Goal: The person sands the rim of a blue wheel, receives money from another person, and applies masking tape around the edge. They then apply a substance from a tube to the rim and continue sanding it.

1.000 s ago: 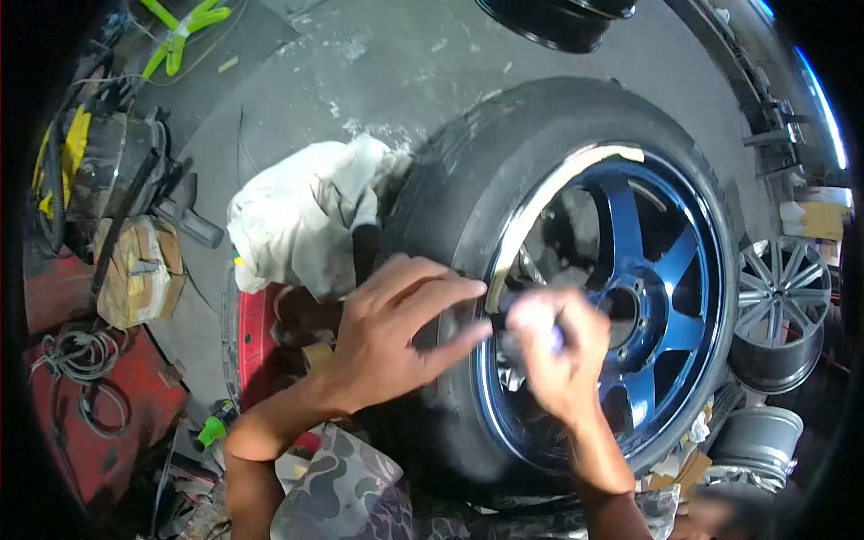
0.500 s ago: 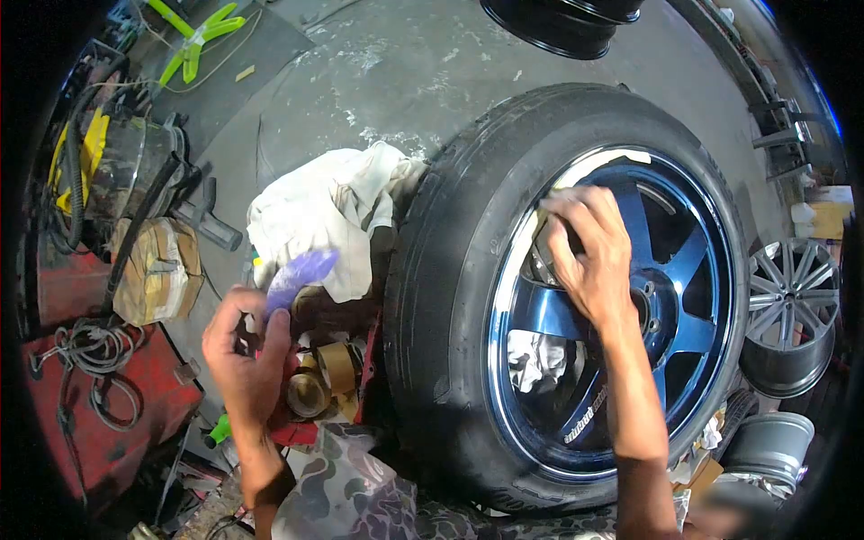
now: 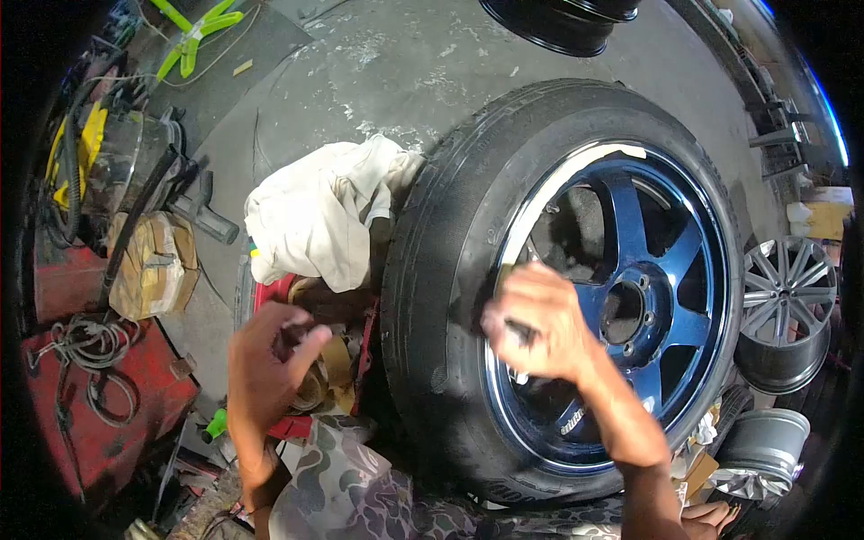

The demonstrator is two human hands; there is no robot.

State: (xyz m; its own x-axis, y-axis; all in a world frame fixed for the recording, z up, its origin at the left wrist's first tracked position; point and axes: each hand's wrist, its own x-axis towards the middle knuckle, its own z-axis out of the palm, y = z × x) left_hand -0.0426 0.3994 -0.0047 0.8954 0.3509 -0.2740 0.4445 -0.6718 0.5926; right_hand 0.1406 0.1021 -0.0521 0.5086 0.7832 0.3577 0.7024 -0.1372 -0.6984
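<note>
A blue spoked wheel with a black tire leans upright in front of me. Along the upper left of its polished rim runs a cream strip that looks like masking tape. My right hand is curled at the rim's left edge, where that strip ends. Motion blurs its fingers, so I cannot make out what is between them. My left hand hovers above a red toolbox, thumb and fingers apart, with nothing visible in it. Tape rolls lie in the box, partly behind this hand.
A white cloth lies over the far end of the box, against the tire. At left are a taped cardboard box and a red case with a coiled cable. Loose rims stand at right; a black rim is at the top.
The purple object held in my left hand is out of sight, and that hand has lowered slightly. My right hand has slid down and left along the rim, exposing more of the cream strip.
</note>
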